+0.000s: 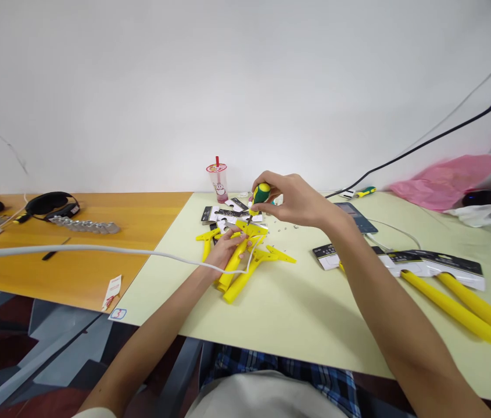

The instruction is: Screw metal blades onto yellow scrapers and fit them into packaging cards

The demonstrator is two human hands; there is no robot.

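My right hand (284, 200) is closed around the green and yellow handle of a screwdriver (261, 196). Its shaft points down at the head of a yellow T-shaped plastic tool (252, 229), and the tip's exact contact is too small to make out. With fingers wrapped round this tool just below the head, my left hand (226, 251) steadies it over the table. A second yellow T-shaped tool (245, 280) lies close beside it, and another (205, 242) is partly hidden behind my left hand. Small metal bits (284, 227) are scattered to the right of the heads.
Behind the hands are packaging cards (207, 215) and a plastic cup (218, 183) with a red straw. A white cable (140, 251) crosses in front of my left wrist. More carded yellow handles (454, 307) lie right, near a dark device (356, 217) and pink plastic bag (445, 177).
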